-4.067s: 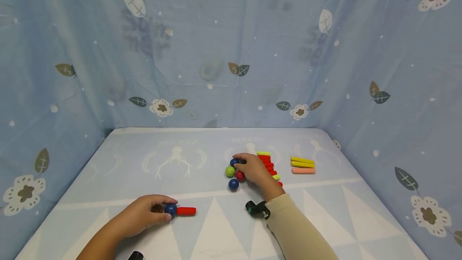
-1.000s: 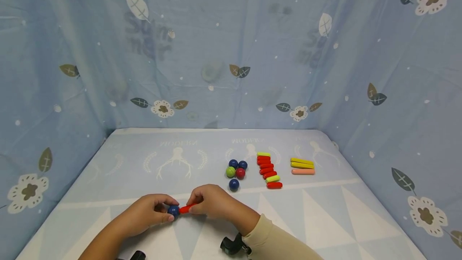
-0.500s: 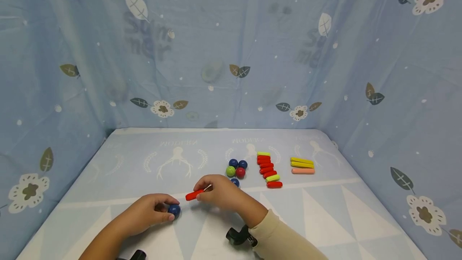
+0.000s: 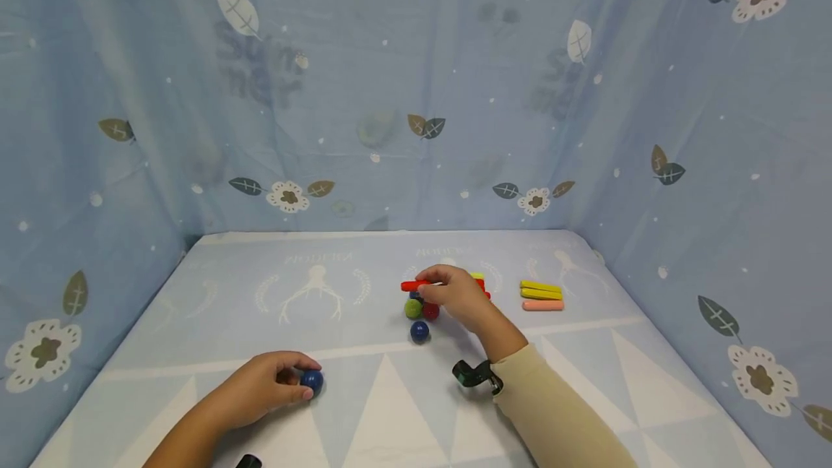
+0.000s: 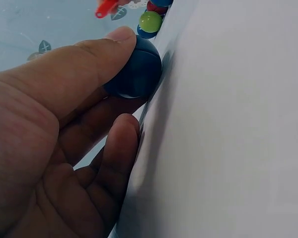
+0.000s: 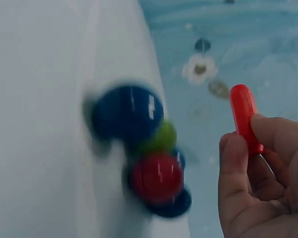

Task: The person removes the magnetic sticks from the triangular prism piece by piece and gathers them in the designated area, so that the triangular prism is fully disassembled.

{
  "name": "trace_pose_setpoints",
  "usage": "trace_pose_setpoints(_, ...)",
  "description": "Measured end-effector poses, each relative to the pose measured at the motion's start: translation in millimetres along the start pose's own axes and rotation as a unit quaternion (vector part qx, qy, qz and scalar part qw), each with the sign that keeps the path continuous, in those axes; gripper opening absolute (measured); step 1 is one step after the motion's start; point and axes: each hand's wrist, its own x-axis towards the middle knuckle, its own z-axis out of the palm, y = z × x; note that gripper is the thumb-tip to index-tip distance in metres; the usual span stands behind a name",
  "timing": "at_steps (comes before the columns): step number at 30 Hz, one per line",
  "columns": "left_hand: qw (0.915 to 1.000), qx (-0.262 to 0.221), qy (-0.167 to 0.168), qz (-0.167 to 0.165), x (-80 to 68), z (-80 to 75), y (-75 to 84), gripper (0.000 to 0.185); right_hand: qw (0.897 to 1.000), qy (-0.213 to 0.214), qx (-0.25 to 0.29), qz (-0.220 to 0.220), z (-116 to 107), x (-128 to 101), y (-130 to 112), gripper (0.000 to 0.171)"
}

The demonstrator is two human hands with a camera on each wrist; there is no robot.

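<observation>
My left hand [image 4: 266, 385] pinches a dark blue ball [image 4: 313, 381] between thumb and fingers, low at the front left of the table. Up close in the left wrist view, the thumb lies along the top of that glossy ball [image 5: 139, 69]. Over the group of balls, my right hand [image 4: 458, 298] pinches a short red rod [image 4: 413, 286] with rounded ends. The right wrist view has this rod [image 6: 244, 116] tilted between thumb and fingertips. Below it are a green ball [image 4: 413, 308], a red ball [image 4: 430, 311] and a nearer blue ball [image 4: 419, 331]; blue balls behind are partly hidden.
A column of red and yellow-green rods [image 4: 479, 280] is mostly hidden behind the right hand. Farther right lie two yellow sticks [image 4: 541, 289] and a salmon stick [image 4: 542, 305]. A blue patterned curtain [image 4: 403, 92] encloses the table [image 4: 247, 309] at back and sides.
My right hand has pulled the red rod away from the blue ball and carried it up and right, over the ball group. The left hand stays in place with its ball.
</observation>
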Motion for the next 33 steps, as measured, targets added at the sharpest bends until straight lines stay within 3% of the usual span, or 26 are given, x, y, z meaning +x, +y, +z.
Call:
trace_pose_setpoints(6, 1.0000, 0.003, 0.003, -0.002, -0.2, -0.4, 1.3, 0.039, 0.995, 0.063, -0.019, 0.080, -52, 29, 17, 0.018)
trace_pose_setpoints(11, 1.0000, 0.001, 0.007, 0.000, -1.0, -1.6, 2.6, 0.039, 0.987, 0.122, -0.018, 0.105, -85, 46, 35, 0.019)
trace_pose_setpoints(16, 1.0000, -0.006, 0.000, -0.002, -0.6, -0.5, 2.4, 0.039, 0.979, 0.150, -0.046, 0.129, -105, 53, 61, 0.022)
trace_pose_setpoints(22, 1.0000, -0.004, -0.006, 0.002, -0.2, 0.8, 3.3, 0.039, 0.974, 0.164, -0.052, 0.146, -109, 55, 79, 0.024)
trace_pose_setpoints(33, 1.0000, 0.001, -0.005, -0.005, -1.5, -1.4, 6.4, 0.040, 0.975, 0.151, -0.065, 0.151, -99, 57, 73, 0.023)
